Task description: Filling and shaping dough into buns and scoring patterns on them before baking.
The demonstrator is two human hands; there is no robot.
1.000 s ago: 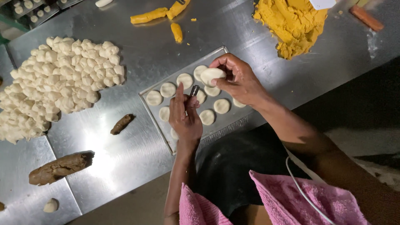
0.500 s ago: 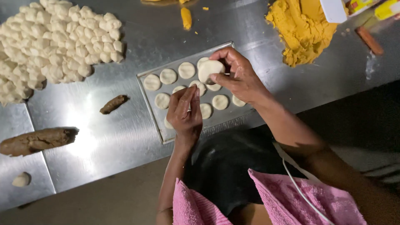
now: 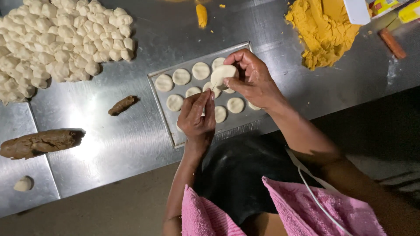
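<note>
Dough disc (image 3: 223,75) in right hand (image 3: 253,81), tray (image 3: 162,111) beneath

L hand (image 3: 197,117) pinched shut; R hand (image 3: 250,78) curled (grip closed).

Dough discs (image 3: 181,77) on tray (image 3: 162,114)

white dough discs (image 3: 201,70), yellow filling heap (image 3: 321,27), silver tray (image 3: 173,135)
</note>
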